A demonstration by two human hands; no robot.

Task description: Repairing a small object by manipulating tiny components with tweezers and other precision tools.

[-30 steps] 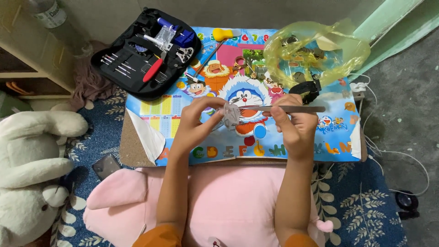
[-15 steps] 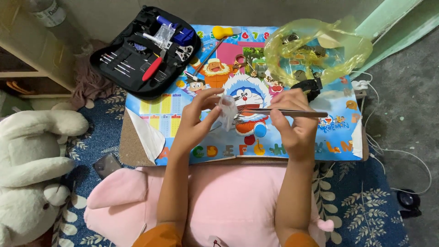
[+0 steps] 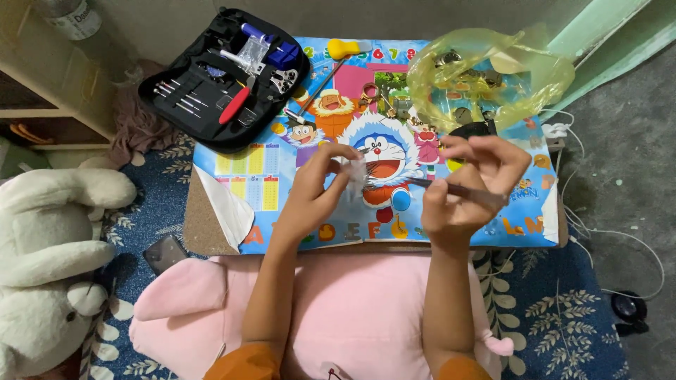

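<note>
My left hand (image 3: 320, 184) pinches a small pale round piece (image 3: 357, 171) above a low table covered with a bright cartoon poster (image 3: 296, 151). My right hand (image 3: 468, 186) grips a thin metal tool (image 3: 461, 190) like tweezers, its tip pointing left toward that piece. Both hands hover over the middle of the table, a little apart. What the small piece is cannot be made out through the blur.
An open black tool case (image 3: 222, 77) with small tools lies at the table's back left. A yellow plastic bag (image 3: 489, 74) of metal parts sits back right. A small hammer (image 3: 331, 63) lies between. A pink cushion (image 3: 352, 317), white plush toy (image 3: 49, 260), phone (image 3: 165, 252) and cables (image 3: 620, 232) surround.
The right hand has tilted the metal tool, its far end now lower. The left hand's fingers have shifted on the small piece.
</note>
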